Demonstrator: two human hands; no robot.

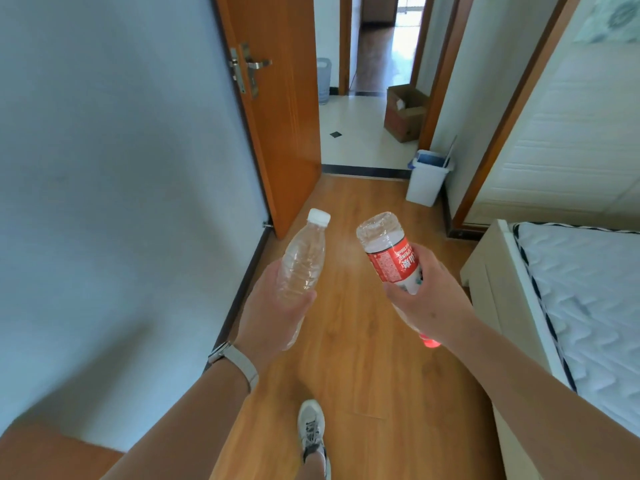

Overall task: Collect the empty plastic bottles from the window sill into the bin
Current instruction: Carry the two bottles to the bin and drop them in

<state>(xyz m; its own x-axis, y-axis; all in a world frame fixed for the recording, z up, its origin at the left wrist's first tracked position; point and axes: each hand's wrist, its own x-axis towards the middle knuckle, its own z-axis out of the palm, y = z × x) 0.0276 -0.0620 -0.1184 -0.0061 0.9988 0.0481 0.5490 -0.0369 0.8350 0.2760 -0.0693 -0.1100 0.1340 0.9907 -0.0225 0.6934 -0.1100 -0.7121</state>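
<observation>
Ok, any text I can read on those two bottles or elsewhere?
"SPRING": upside down on the red label of the labelled bottle in the right hand; characters and small print beside it too blurred.
Bare bottle in the left hand: no label.
Cardboard box, bin: nothing readable.

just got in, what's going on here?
A person holds one bottle in each hand: the left hand grips a clear bottle with a white cap, the right hand a red-label bottle, base pointing forward. The white bin stands ahead on the floor by the doorway. Neither bottle is in it yet.
</observation>
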